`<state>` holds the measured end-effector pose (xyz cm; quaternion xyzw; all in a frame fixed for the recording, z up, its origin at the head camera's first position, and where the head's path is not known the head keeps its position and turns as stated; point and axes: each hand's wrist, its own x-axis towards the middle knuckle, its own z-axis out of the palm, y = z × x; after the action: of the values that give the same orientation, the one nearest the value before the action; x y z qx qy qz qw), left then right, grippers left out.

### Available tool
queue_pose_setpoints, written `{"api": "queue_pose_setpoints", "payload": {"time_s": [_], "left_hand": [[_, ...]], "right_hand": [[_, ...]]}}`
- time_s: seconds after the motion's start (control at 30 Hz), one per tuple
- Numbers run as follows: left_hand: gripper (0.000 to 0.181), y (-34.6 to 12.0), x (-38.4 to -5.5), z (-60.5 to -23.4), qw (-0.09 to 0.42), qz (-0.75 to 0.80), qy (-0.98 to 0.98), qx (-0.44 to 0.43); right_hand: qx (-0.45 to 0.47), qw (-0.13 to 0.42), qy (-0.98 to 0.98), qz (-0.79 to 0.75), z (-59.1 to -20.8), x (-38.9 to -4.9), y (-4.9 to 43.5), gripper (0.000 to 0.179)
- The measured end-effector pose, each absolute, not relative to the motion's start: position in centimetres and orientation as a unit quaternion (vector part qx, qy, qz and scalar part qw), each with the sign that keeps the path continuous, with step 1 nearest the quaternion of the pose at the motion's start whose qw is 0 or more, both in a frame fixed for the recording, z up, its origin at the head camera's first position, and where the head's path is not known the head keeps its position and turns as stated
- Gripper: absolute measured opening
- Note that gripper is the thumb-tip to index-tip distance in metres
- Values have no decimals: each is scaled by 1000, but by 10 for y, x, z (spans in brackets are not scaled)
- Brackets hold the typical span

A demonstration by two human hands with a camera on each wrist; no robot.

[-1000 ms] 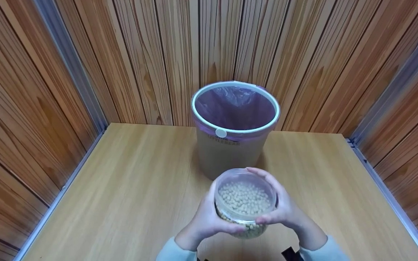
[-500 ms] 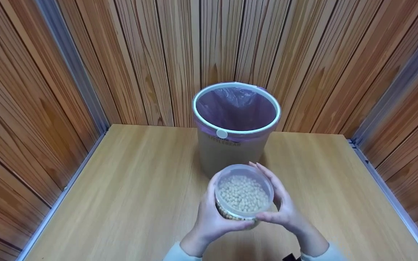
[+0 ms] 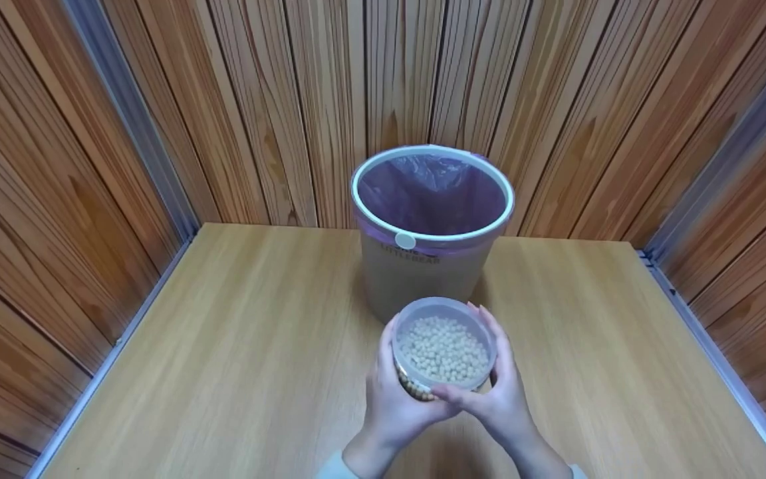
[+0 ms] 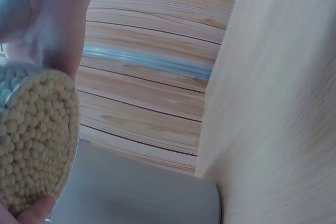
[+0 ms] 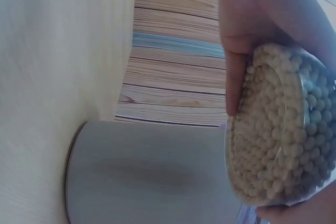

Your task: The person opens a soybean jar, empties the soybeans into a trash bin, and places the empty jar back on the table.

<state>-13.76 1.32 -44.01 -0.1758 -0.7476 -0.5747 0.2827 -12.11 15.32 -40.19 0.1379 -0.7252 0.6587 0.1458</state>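
A clear round plastic jar point(image 3: 443, 352), full of small pale balls that look like dried beans, is held up above the table between both hands. Its frosted translucent top, which looks like a lid, faces the head camera. The left hand point(image 3: 389, 399) grips the jar's left side, its thumb low at the front. On the right, the right hand point(image 3: 506, 399) curls round the upper rim, its thumb across the front edge. In both wrist views the jar's bean-filled underside point(image 4: 37, 135) shows, tilted, with fingers at its edge. Most left fingers are hidden behind the jar.
Behind the jar a grey-beige trash can point(image 3: 416, 279) with a white rim and purple bag liner stands on the wooden table point(image 3: 256, 346). Wood-panelled walls point(image 3: 330, 100) with metal corner strips close off the back and sides.
The jar has risen slightly in the head view, its top turned more towards the camera. The right hand has moved round the rim, its thumb shifting left. The trash can has stayed put.
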Motion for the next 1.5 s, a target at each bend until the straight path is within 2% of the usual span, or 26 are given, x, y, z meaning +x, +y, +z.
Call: {"api": "queue_pose_setpoints", "payload": {"time_s": [0.2, 0.43, 0.87, 1.17, 1.5], "left_hand": [[114, 7, -136, -436, 207, -612, -743, -177], [114, 2, -134, -432, 164, -631, -731, -200], [117, -14, -133, -427, 166, -621, -735, -215], [116, -26, -139, -416, 189, -606, -746, -202], [115, -29, -147, -390, 186, -601, -752, -195]], "right_hand": [[179, 100, -685, 699, -401, -128, 162, 87], [208, 67, -627, 748, -401, -133, 172, 70], [120, 117, -622, 765, -401, -141, 196, 68], [85, 146, -646, 744, -424, -154, 226, 68], [9, 121, -685, 718, -456, -159, 247, 71]]}}
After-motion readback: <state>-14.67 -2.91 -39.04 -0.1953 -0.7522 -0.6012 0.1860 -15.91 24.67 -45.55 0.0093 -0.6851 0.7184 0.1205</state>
